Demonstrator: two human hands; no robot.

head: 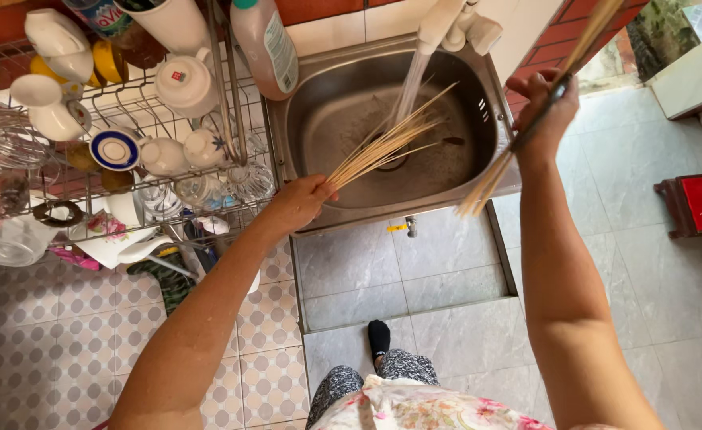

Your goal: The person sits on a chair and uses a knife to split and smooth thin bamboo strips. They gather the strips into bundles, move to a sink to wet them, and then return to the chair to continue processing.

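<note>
My left hand grips a fan of thin bamboo skewers by one end. Their tips reach into the steel sink, under the running water from the white tap. My right hand is raised at the sink's right rim and is closed on a second bundle of skewers, which runs from the top right corner down past the sink's front edge. A dark band wraps that bundle near my fingers.
A wire dish rack at the left holds white cups, a teapot, glasses and bottles. A pink soap bottle stands beside the sink. Below are grey and patterned floor tiles. A red stool is at the right.
</note>
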